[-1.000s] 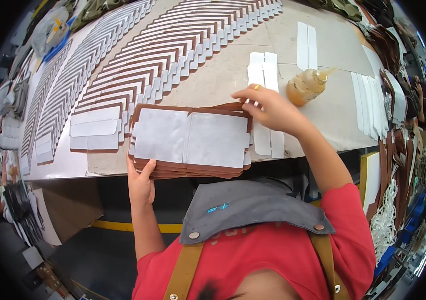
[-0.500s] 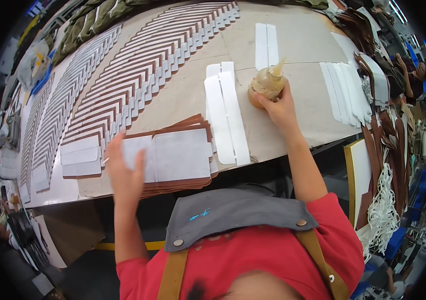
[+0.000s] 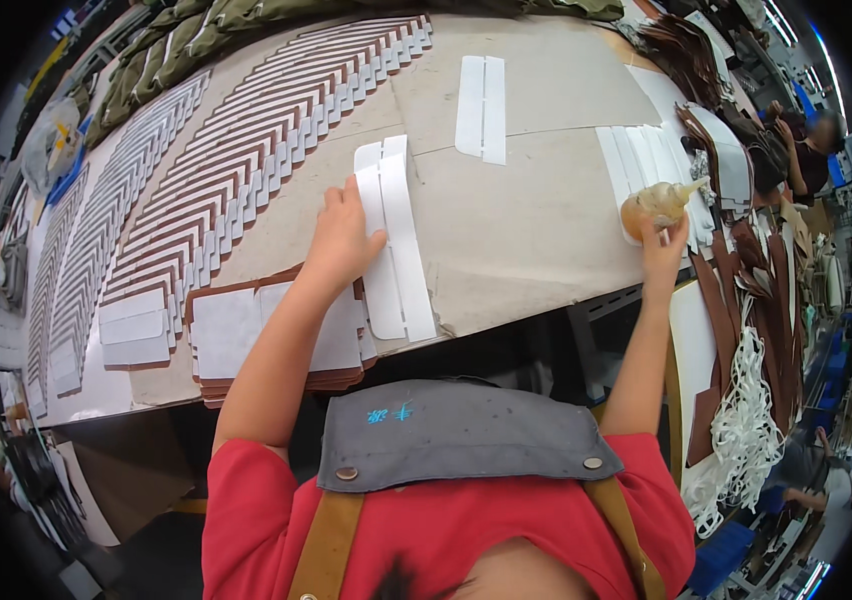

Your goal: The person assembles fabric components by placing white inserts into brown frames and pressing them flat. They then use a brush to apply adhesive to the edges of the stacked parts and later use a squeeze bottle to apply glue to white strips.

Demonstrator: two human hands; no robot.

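My right hand (image 3: 662,248) is wrapped round a squat translucent squeeze bottle (image 3: 654,208) with amber contents and a pointed nozzle. The bottle is tilted, nozzle to the right, over a row of overlapping white strips (image 3: 618,160). My left hand (image 3: 343,235) lies at the left edge of a small pile of long white panels (image 3: 398,240), each with a slit line down its middle. Its thumb and fingers are apart and touch that edge. Under my left forearm is a stack of brown-edged pieces with pale grey faces (image 3: 226,325). Another white panel (image 3: 482,105) lies farther back.
Overlapping brown-and-white pieces (image 3: 246,160) run in long rows across the table's left side. Olive fabric (image 3: 196,50) lies along the back edge. Brown strips (image 3: 721,330) and tangled white cord (image 3: 741,440) hang at the right. A person (image 3: 811,160) is at the far right.
My left hand has moved right and away from me, from the brown-edged stack to the white panels. My right hand has carried the squeeze bottle right to the white strips, tilting it over. The view has shifted.
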